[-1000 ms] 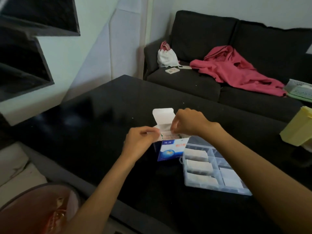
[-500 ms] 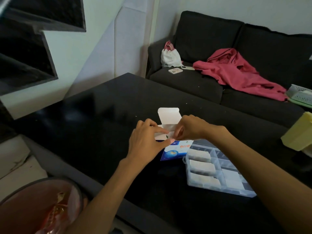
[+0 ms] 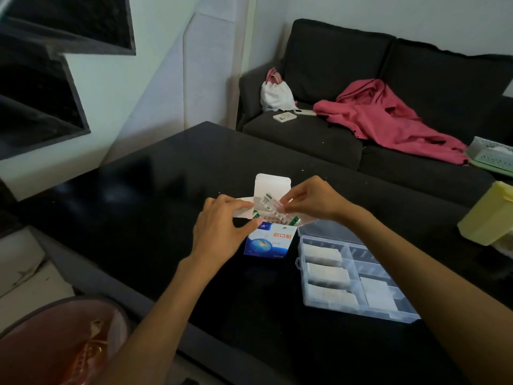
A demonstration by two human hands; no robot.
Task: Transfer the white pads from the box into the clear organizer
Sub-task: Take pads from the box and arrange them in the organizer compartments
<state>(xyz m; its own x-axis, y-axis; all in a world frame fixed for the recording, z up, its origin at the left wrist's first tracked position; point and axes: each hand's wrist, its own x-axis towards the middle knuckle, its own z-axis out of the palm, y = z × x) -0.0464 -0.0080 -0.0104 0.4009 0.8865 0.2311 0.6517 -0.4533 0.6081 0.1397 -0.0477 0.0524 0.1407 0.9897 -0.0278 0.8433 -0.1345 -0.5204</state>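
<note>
1. Left forearm: bare, enters from the lower left edge and extends up and to the right, wrist straight.
2. Left hand: back faces the camera; fingers are curled, with thumb and forefinger closed on the upper left edge of the small blue-and-white cardboard box.
3. Right forearm: bare, enters from the lower right corner and extends up and to the left across the frame.
4. Right hand: raised just above the box opening, wrist slightly bent; thumb and fingertips pinch the thin white printed wrapper strip.
5. Spacing: both hands are close together, fingertips facing each other, not touching.
</note>
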